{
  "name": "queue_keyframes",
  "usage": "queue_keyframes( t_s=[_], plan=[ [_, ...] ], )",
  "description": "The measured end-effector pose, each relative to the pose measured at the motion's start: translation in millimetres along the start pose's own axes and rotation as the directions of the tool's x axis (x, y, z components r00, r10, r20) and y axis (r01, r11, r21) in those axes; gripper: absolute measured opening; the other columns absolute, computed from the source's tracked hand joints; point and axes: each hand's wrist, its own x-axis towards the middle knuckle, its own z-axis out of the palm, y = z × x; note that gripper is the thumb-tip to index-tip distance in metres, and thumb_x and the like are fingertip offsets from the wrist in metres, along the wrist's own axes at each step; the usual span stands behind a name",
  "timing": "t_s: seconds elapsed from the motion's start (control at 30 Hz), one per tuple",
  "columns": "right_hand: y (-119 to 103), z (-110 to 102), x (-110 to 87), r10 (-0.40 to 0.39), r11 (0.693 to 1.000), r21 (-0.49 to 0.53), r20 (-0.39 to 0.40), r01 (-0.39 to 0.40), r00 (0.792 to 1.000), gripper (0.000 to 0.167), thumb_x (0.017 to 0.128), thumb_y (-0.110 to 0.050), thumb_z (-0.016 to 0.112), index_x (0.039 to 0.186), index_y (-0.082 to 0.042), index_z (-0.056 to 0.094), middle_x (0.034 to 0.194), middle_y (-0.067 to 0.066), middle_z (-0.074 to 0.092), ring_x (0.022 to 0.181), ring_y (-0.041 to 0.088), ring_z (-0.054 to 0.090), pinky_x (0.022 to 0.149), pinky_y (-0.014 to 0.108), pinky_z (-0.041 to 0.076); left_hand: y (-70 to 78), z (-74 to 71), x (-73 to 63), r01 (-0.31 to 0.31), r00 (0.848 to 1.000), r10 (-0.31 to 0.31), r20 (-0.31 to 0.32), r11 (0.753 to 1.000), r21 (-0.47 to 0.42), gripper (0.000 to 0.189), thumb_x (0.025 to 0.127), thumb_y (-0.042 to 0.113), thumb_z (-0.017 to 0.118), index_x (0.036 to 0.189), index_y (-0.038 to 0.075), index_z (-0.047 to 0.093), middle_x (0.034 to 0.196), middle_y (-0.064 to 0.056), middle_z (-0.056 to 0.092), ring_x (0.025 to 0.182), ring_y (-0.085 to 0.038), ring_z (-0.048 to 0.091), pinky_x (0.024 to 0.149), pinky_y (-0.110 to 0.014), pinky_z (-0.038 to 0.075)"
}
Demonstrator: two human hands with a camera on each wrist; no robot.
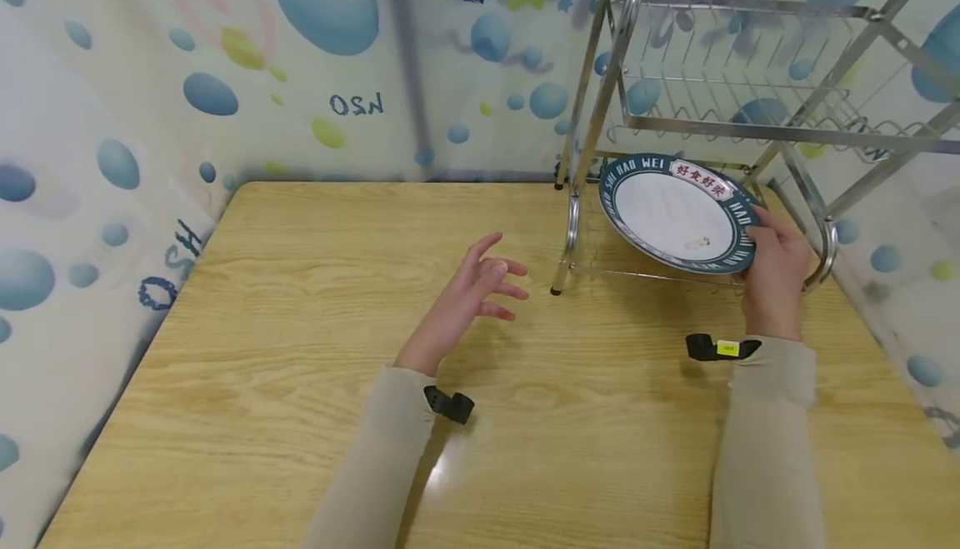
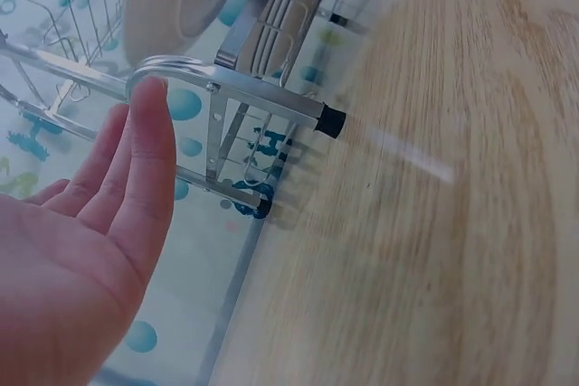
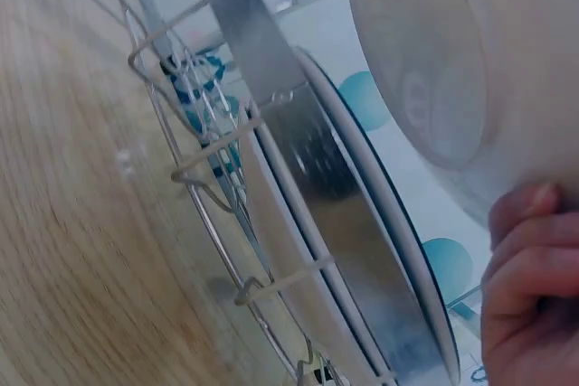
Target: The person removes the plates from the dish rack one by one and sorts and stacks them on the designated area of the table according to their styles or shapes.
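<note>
My right hand (image 1: 780,270) grips the right rim of a round white plate (image 1: 667,212) with a dark teal lettered border. The plate is tilted inside the lower level of a metal dish rack (image 1: 750,130). Its pale underside (image 3: 416,51) appears in the right wrist view, above other plates (image 3: 285,232) lying on the lower wire shelf. The held plate hides most of those from the head view. My left hand (image 1: 472,291) hovers over the table left of the rack, fingers spread and touching nothing.
The wooden table (image 1: 300,324) carries the rack at its back right. A wire upper shelf (image 1: 742,87) stands above the plate. Bubble-printed wall covering (image 1: 360,132) borders the table behind and at the sides. The rack's black-tipped leg (image 2: 331,121) faces the left hand.
</note>
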Motion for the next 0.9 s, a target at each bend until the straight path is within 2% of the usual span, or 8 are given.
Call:
queue_keyframes(
  t_s=[0.2, 0.4, 0.57, 0.77, 0.9],
  plan=[
    [-3.2, 1.4, -1.2, 0.033, 0.999, 0.018, 0.082, -0.034, 0.996, 0.032, 0.090, -0.013, 0.051, 0.120, -0.011, 0.057, 0.094, 0.009, 0.059, 0.048, 0.012, 0.057, 0.035, 0.020, 0.039, 1.0, 0.9, 2.8, 0.010, 1.000, -0.010, 0.020, 1.000, 0.007, 0.052, 0.095, 0.037, 0.039, 0.140, 0.028, 0.016, 0.117, -0.017, 0.052, 0.102, -0.033, 0.054, 0.079, -0.047, 0.045],
    [-2.9, 3.4, -3.5, 0.012, 0.992, 0.119, 0.171, -0.033, 0.985, 0.034, 0.089, -0.009, 0.050, 0.122, -0.005, 0.054, 0.092, 0.011, 0.061, 0.054, 0.014, 0.061, 0.042, 0.020, 0.046, 0.1, 0.6, 1.3, 0.062, 0.997, -0.065, 0.050, 0.997, 0.054, 0.051, 0.094, 0.040, 0.038, 0.139, 0.028, 0.019, 0.102, -0.021, 0.057, 0.097, -0.034, 0.055, 0.077, -0.044, 0.047],
    [-2.0, 3.6, -5.0, -0.042, 0.982, 0.190, 0.230, -0.003, 0.972, 0.035, 0.089, -0.005, 0.050, 0.123, 0.001, 0.051, 0.095, 0.014, 0.061, 0.058, 0.016, 0.063, 0.048, 0.021, 0.048, -1.8, -0.5, 0.0, 0.065, 0.996, -0.069, 0.061, 0.996, 0.059, 0.049, 0.095, 0.038, 0.037, 0.139, 0.028, 0.020, 0.103, -0.020, 0.057, 0.096, -0.034, 0.055, 0.077, -0.045, 0.046],
    [-1.1, 1.8, -5.1, -0.039, 0.969, 0.245, 0.310, -0.041, 0.950, 0.034, 0.089, -0.004, 0.050, 0.123, 0.001, 0.051, 0.097, 0.016, 0.062, 0.060, 0.020, 0.064, 0.050, 0.023, 0.049, -1.4, -1.4, 1.5, 0.041, 0.998, -0.044, 0.051, 0.998, 0.048, 0.048, 0.095, 0.036, 0.039, 0.139, 0.026, 0.023, 0.103, -0.020, 0.057, 0.095, -0.035, 0.056, 0.076, -0.046, 0.047],
    [1.0, 1.2, -4.6, -0.037, 0.953, 0.294, 0.363, -0.076, 0.931, 0.037, 0.089, -0.001, 0.049, 0.125, 0.003, 0.048, 0.103, 0.018, 0.061, 0.064, 0.022, 0.065, 0.053, 0.025, 0.050, -3.6, 0.2, 2.2, 0.041, 0.997, -0.045, 0.069, 0.998, 0.053, 0.047, 0.095, 0.036, 0.038, 0.139, 0.025, 0.024, 0.103, -0.021, 0.057, 0.095, -0.035, 0.056, 0.077, -0.046, 0.046]
  ],
)
